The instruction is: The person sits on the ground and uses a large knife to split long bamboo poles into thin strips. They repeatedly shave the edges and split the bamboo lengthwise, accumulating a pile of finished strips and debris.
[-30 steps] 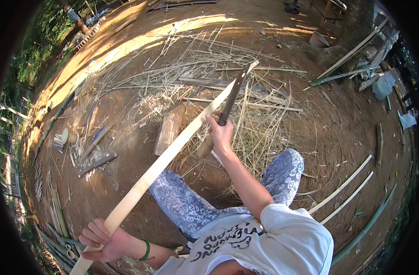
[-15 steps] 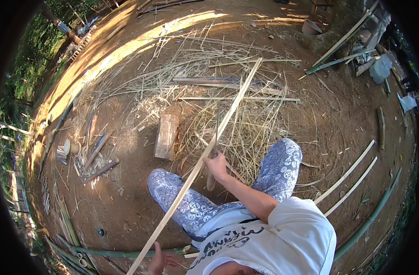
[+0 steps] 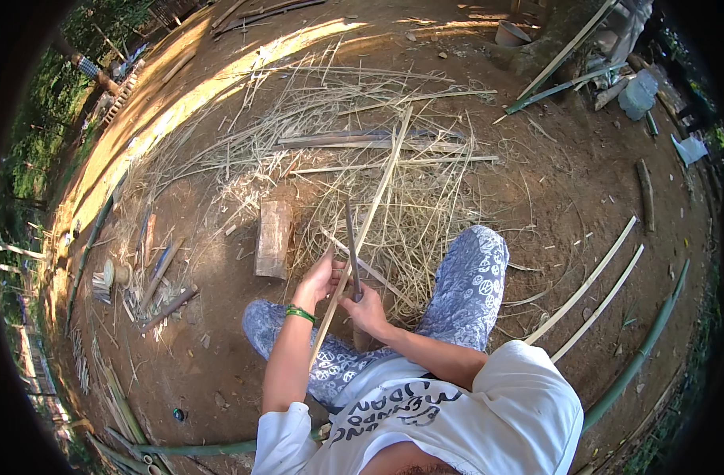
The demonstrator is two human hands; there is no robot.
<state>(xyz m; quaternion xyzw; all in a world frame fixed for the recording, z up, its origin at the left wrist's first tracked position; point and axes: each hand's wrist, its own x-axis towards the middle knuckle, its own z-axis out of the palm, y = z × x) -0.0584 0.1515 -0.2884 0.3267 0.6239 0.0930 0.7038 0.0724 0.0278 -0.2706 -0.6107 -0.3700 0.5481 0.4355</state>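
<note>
One knife (image 3: 352, 241), one held strip (image 3: 385, 176), two pale strips (image 3: 586, 279) at right, one wooden block (image 3: 273, 239), one bucket (image 3: 511, 34)

Left hand (image 3: 318, 280) just beyond and left of the right fingers (image 3: 356, 305), left fingers (image 3: 336, 274) bent, left wrist (image 3: 306, 298) and left forearm (image 3: 288, 360) below them, right hand (image 3: 368, 313) in a tight grip, right forearm (image 3: 429, 348) slanting down and rightward from its fingers

1 pale strip (image 3: 376, 198): long, slim, aslant | 1 dark-bladed knife (image 3: 351, 232): held, crossing strip
</note>
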